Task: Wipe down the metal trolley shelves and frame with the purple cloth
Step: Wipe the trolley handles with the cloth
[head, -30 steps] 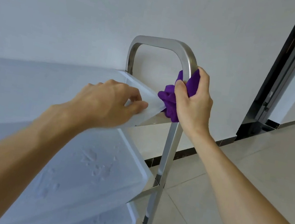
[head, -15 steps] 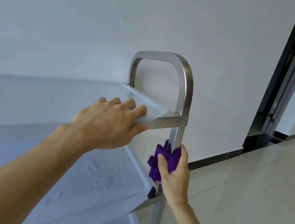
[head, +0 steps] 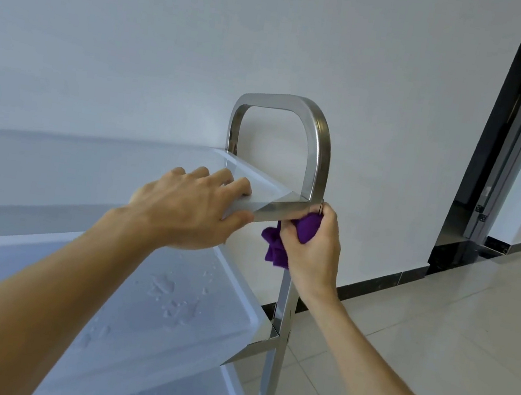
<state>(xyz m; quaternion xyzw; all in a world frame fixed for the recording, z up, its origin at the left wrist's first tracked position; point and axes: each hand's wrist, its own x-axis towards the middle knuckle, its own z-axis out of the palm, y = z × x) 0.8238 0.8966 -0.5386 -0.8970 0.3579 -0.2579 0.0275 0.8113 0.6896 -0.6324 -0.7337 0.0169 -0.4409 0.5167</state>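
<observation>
Right hand [head: 313, 250] grips the bunched purple cloth [head: 283, 239] around the trolley upright [head: 286, 304], directly beneath the top shelf [head: 90, 160] corner; loose cloth hangs at the hand's 9 o'clock. Left hand [head: 189, 209] clasps the top shelf rim, fingers curled over the edge, thumb underneath, at 9 o'clock from the cloth. Handle loop [head: 318, 142] rises at 12 o'clock. Middle shelf [head: 170, 302] below carries water droplets. Doorframe [head: 508, 138] stands at 2 o'clock.

You get bright, even daylight, soft glare washing out the top shelf [head: 89, 166], and wide-angle bending at the edges.
</observation>
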